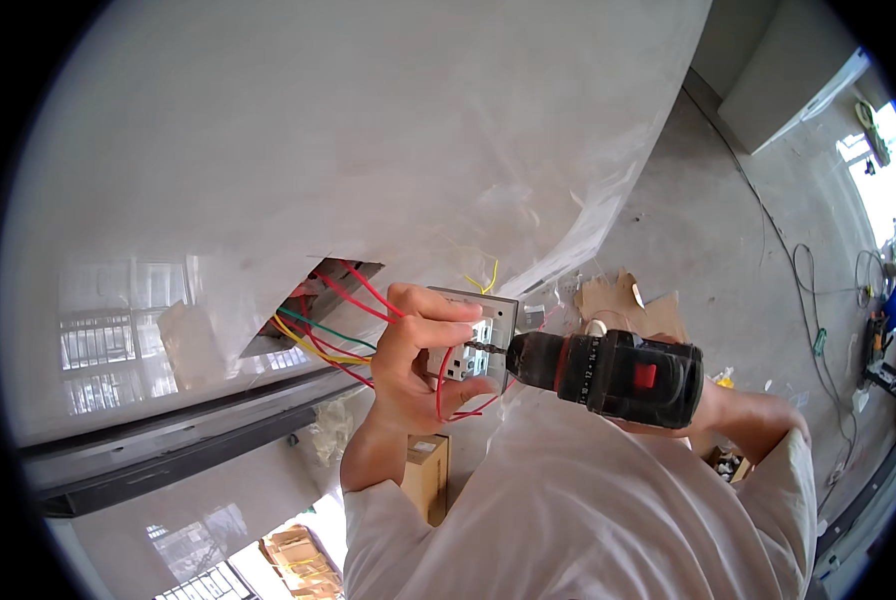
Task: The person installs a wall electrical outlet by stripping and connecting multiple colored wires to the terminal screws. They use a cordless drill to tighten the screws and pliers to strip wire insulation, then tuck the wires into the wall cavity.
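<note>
My left hand (400, 365) is closed around a grey wall switch or socket plate (506, 318), its back with the pale terminal block (468, 362) turned toward the drill. A red wire (440, 390) loops at the block beside my thumb. My right hand (710, 408), mostly hidden behind the tool, grips a black cordless drill (623, 378) with a red mark. Its slim bit (484, 347) reaches the terminal block; whether it sits in a screw is too small to tell. Red, green and yellow wires (340, 352) run from a wall opening (368, 270) toward my left hand.
A smooth grey wall (268, 130) fills the upper left, with a dark ledge (168, 430) below the opening. Torn cardboard (658, 312) lies on the floor behind the drill. A cardboard box (426, 470) stands below my left arm. A cable (803, 290) trails across the floor at right.
</note>
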{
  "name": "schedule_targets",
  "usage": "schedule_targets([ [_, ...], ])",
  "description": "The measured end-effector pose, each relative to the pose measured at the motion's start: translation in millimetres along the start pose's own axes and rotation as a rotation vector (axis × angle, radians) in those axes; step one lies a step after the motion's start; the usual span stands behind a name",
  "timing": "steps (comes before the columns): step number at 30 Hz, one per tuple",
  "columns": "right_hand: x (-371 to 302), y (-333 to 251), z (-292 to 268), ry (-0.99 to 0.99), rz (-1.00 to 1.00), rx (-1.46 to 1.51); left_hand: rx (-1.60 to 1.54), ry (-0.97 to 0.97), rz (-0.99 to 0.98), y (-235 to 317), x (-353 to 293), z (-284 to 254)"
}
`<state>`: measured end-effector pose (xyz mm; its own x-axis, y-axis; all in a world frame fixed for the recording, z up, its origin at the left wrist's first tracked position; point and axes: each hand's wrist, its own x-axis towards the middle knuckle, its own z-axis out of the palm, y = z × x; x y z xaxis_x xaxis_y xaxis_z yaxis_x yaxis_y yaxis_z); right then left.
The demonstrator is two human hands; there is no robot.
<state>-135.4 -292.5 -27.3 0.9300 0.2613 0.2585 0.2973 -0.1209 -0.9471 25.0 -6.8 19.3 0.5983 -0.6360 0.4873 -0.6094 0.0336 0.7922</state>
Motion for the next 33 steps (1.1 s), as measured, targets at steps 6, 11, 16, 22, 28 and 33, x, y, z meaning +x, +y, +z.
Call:
schedule_targets([
  [6,13,-11,-4,-0.034,0.012,0.002,0.072,-0.007,0.034,2,0,1],
  [11,15,-14,0,-0.031,0.143,0.223,0.170,0.004,0.079,3,3,1],
  [16,20,-21,-1,-0.035,0.189,0.271,0.172,0.014,0.109,-2,2,2],
  [22,24,-20,-3,-0.025,0.166,0.280,0.177,0.016,0.106,-5,-1,1],
  [28,30,-24,-3,-0.012,0.164,0.270,0.190,0.010,0.131,-4,0,-1],
  [33,35,-22,-8,-0.051,0.127,0.209,0.201,-0.024,0.123,-3,-5,-3],
])
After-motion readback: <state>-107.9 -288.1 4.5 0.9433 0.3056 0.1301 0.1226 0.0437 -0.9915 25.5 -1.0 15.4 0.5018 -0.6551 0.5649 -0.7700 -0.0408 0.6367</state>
